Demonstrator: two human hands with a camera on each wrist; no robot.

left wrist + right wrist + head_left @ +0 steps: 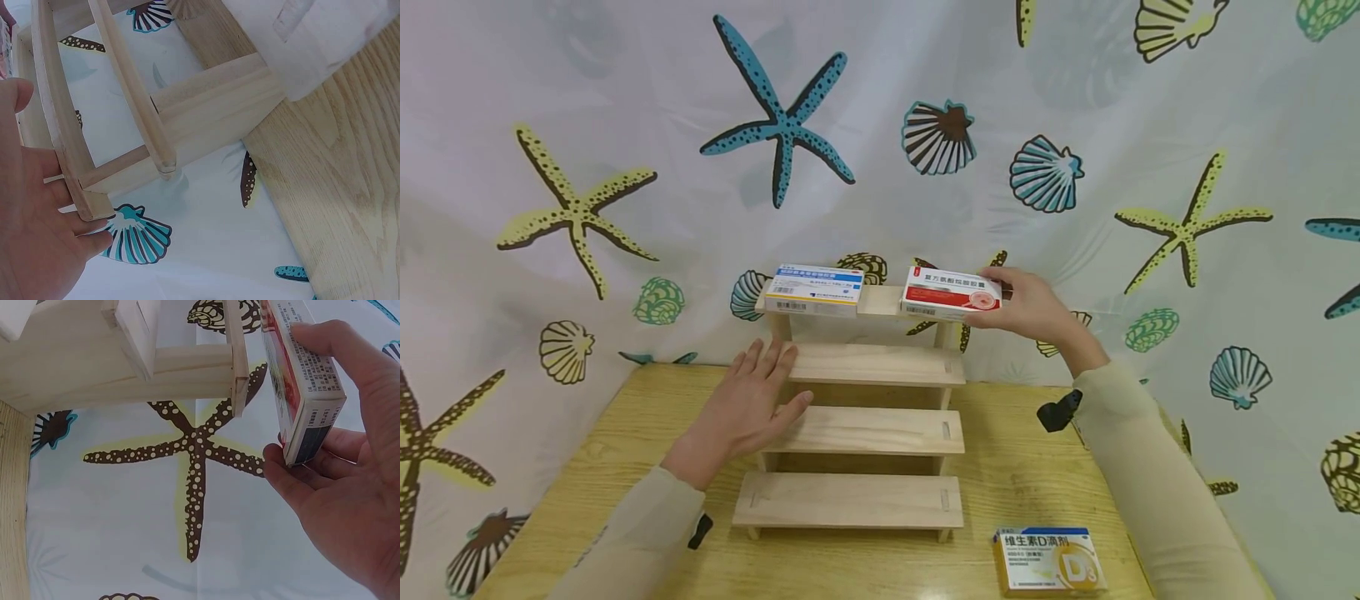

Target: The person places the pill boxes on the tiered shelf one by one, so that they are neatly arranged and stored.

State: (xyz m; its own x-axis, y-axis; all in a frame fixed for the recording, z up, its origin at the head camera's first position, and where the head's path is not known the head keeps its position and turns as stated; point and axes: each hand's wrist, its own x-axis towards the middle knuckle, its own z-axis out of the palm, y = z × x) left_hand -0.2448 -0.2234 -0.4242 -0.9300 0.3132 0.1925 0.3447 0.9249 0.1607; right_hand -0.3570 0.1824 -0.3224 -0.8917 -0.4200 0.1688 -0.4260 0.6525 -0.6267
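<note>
A four-step wooden display rack [880,500] stands on the table. At the right end of its top step, my right hand [1033,308] grips a red-and-white medicine box [951,292] by its right end. The right wrist view has the thumb on one side of that medicine box [312,381] and the fingers under and behind it. A blue-and-white medicine box [817,287] lies on the left of the top step. My left hand [741,408], fingers extended, touches the rack's left side by the middle steps; in the left wrist view, its fingers [94,244] meet a board's end.
A vitamin D box [1048,562] lies on the wooden table [1022,483], right of the rack's front. Behind the table hangs a white curtain [880,208] with starfish and shells, close to the rack's back.
</note>
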